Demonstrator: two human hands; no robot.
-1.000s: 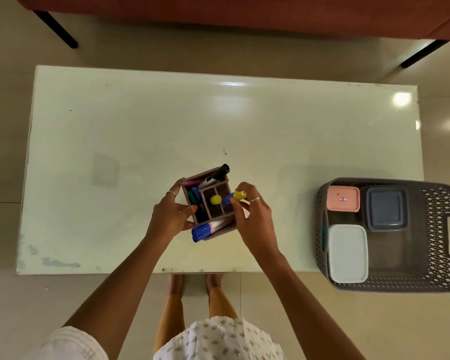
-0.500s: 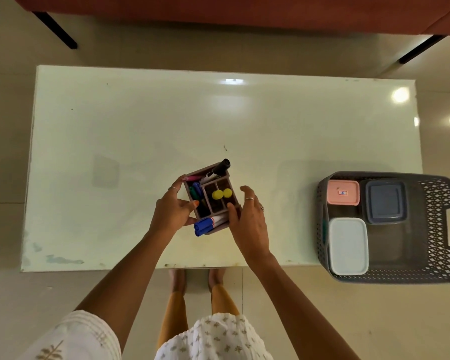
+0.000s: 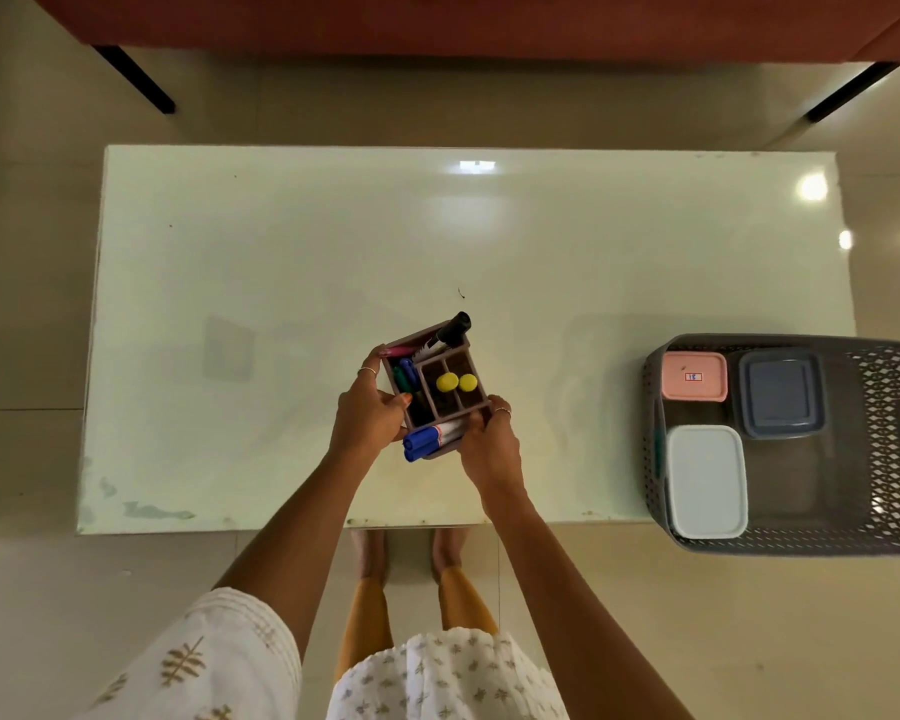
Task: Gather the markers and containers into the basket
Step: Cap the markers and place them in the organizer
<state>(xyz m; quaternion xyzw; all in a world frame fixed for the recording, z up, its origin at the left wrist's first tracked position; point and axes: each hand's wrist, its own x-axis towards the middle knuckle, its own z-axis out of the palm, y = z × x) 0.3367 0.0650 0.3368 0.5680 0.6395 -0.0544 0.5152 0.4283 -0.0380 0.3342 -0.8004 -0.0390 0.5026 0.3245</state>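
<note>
Gripping the marker organiser (image 3: 437,389) from both sides, your left hand (image 3: 367,426) and right hand (image 3: 489,449) clamp it above the table (image 3: 281,278), possibly lifted; the basket (image 3: 894,444), holding three lidded containers, sits well apart at your right.

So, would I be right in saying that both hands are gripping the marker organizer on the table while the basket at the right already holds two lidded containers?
Not quite: the basket holds three lidded containers, not two, namely a pink one, a dark blue one and a white one, as the head view shows. The rest stands: the left hand and right hand both grip the marker organizer on the table.
</note>
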